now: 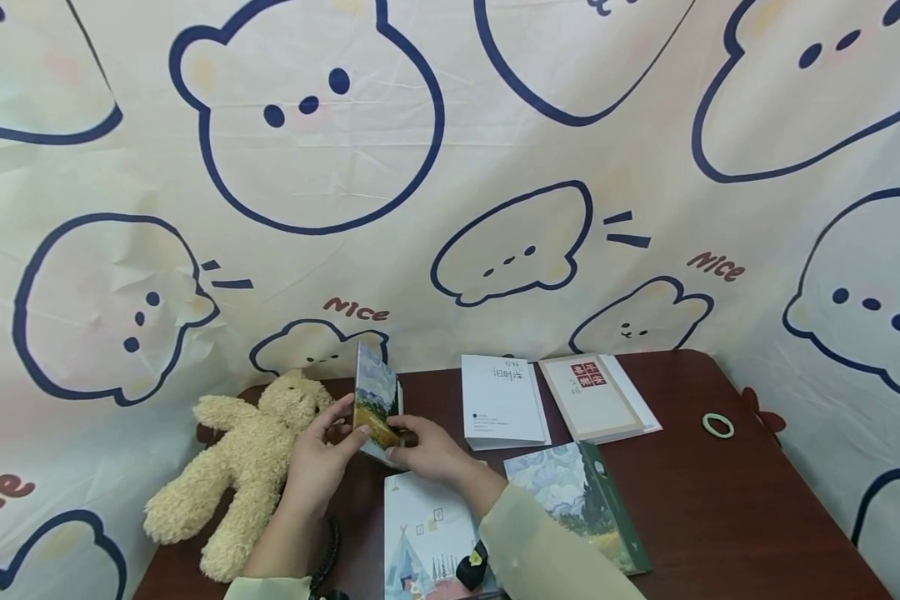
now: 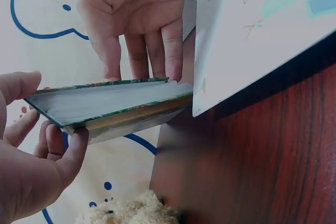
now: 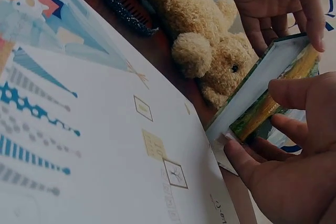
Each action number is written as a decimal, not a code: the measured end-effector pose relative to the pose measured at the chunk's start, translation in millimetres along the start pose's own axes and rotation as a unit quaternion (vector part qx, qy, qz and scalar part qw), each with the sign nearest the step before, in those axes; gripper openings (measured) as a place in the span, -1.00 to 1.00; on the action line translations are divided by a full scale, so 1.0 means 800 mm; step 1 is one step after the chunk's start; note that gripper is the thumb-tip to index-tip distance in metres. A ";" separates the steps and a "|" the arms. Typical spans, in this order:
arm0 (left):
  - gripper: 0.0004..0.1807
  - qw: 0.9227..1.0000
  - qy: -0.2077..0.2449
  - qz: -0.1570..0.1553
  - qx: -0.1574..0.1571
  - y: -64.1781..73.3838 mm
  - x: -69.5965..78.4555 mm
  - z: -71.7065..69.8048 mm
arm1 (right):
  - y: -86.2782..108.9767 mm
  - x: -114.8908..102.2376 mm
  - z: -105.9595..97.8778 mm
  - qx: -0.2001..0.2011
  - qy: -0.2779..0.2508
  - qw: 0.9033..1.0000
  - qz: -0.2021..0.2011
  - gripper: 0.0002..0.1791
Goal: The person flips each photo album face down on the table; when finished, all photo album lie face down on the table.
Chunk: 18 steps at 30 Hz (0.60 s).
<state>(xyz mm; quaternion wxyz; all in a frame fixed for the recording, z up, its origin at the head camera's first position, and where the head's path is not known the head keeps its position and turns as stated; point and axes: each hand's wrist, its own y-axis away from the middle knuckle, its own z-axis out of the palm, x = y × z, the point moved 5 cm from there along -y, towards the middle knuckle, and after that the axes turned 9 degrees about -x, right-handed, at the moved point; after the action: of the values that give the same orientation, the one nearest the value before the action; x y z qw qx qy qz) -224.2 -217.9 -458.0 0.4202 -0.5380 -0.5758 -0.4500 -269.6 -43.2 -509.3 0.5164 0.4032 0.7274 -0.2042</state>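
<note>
A small book (image 1: 376, 396) with a painted landscape cover stands upright between both hands, above the table's left side. My left hand (image 1: 321, 457) grips its left edge, thumb on the front cover and other fingers behind. At its lower right side my right hand (image 1: 431, 450) pinches the cover and edge. In the left wrist view the white page block (image 2: 100, 100) shows between the green-edged covers. The right wrist view shows my right fingertips (image 3: 281, 94) on the painted cover. Just below the hands lies a white book (image 1: 420, 517) with a tent drawing, partly hidden by the right arm.
A plush bear (image 1: 251, 467) lies at the left, beside a dark comb (image 3: 123, 3). Two pale books (image 1: 498, 404) (image 1: 592, 400) lie at the back. A larger green-spined painted book (image 1: 577, 500) is right of the arm. A pale green ring (image 1: 717, 426) lies near the table's right edge.
</note>
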 end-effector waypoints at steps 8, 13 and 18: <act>-0.35 1.000 -0.015 0.002 0.000 -0.002 0.005 0.001 | -0.001 0.002 0.005 0.000 -0.024 1.000 0.003 -0.42; -0.36 0.999 -0.044 0.009 0.001 0.000 0.011 0.002 | -0.003 0.004 0.008 -0.007 -0.035 0.999 -0.003 -0.42; -0.38 0.998 -0.062 0.030 0.005 0.001 0.016 0.004 | -0.006 0.004 0.009 -0.008 -0.041 0.999 -0.010 -0.43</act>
<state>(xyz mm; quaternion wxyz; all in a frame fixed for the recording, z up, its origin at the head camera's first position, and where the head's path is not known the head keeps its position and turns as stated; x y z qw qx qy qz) -224.5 -211.6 -446.6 0.3995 -0.5797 -0.5870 -0.3997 -269.7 -49.8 -515.9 0.5472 0.3834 0.7108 -0.2199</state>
